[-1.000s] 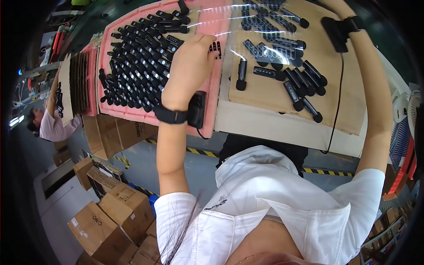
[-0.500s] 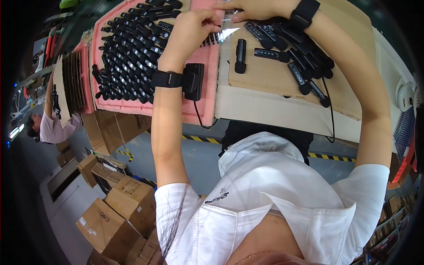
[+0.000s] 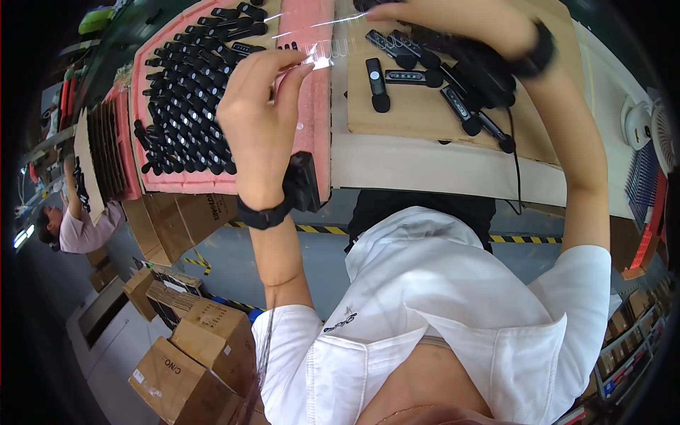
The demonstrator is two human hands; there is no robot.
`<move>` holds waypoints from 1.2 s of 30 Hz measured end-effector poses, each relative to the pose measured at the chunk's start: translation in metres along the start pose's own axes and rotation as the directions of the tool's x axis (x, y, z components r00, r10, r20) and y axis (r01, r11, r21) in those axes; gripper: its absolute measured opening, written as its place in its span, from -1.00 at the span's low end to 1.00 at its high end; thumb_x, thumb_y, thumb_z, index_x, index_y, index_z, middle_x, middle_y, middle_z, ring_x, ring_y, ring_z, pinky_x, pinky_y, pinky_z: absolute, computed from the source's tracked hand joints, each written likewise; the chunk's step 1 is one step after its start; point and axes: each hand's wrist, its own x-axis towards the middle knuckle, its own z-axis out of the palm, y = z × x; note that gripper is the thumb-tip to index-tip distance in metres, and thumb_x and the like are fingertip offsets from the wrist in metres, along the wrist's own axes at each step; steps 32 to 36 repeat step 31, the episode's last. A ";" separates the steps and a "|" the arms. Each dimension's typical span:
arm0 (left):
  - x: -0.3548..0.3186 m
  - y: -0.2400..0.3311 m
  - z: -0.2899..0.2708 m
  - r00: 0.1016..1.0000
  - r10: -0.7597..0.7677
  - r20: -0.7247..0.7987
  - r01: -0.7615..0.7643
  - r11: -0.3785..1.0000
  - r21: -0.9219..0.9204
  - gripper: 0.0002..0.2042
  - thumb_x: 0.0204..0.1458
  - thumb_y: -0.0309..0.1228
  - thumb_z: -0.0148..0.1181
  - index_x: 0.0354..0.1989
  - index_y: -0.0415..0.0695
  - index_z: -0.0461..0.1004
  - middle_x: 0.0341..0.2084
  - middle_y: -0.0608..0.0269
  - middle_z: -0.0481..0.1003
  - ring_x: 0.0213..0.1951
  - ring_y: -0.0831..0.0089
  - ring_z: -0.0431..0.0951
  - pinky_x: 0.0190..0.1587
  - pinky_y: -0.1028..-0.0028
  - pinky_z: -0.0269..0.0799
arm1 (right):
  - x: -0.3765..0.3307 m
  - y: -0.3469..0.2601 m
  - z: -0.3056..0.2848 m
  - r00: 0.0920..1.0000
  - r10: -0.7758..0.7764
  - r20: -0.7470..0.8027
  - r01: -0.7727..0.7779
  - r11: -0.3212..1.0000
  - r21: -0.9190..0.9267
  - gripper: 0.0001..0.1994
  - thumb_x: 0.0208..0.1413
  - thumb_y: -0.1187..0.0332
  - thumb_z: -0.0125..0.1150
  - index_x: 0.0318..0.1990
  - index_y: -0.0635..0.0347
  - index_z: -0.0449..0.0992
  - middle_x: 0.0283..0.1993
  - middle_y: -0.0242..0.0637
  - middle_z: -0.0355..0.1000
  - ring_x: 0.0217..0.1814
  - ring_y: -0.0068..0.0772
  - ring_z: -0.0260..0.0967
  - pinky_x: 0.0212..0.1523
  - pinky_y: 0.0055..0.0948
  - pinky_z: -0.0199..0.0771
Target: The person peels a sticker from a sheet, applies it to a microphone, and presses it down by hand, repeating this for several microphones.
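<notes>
My left hand (image 3: 258, 103) is closed, with thumb and fingers pinching the near edge of a clear plastic sheet (image 3: 336, 48) with narrow strip-like outlines. The sheet reaches over the right part of a pink foam tray (image 3: 315, 106). My right hand (image 3: 467, 21) is blurred at the sheet's far right; whether it grips anything I cannot tell. Below it lies a pile of small black microphones with rounded heads (image 3: 460, 106) on a cardboard sheet (image 3: 414, 122). Many more such microphones (image 3: 188, 92) stand packed in rows in the tray, left of my left hand.
Black straps with a box sit on my wrists, and a cable (image 3: 519, 177) hangs over the table's front edge. Cardboard dividers (image 3: 105, 152) stand at the left, near another person (image 3: 88, 227). Cartons (image 3: 177, 375) are stacked at lower left. A white fan (image 3: 662, 138) stands at far right.
My left hand has come nearer and turned, drawing the clear sheet's edge toward me. My right hand has shifted slightly right and is blurred. The view has shifted slightly.
</notes>
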 end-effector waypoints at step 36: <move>-0.044 0.126 -0.057 0.867 -0.409 0.285 0.394 0.210 -0.895 -0.28 -0.30 -0.80 0.13 0.13 -0.17 0.02 -0.13 0.03 0.27 -0.32 0.40 0.42 -0.27 0.54 0.37 | -0.122 -0.090 0.051 0.671 0.366 -0.645 0.090 0.823 0.561 -0.82 -0.12 0.56 0.17 -0.28 0.32 0.42 -0.35 -0.33 0.35 -0.44 -0.57 0.24 -0.38 -0.65 0.25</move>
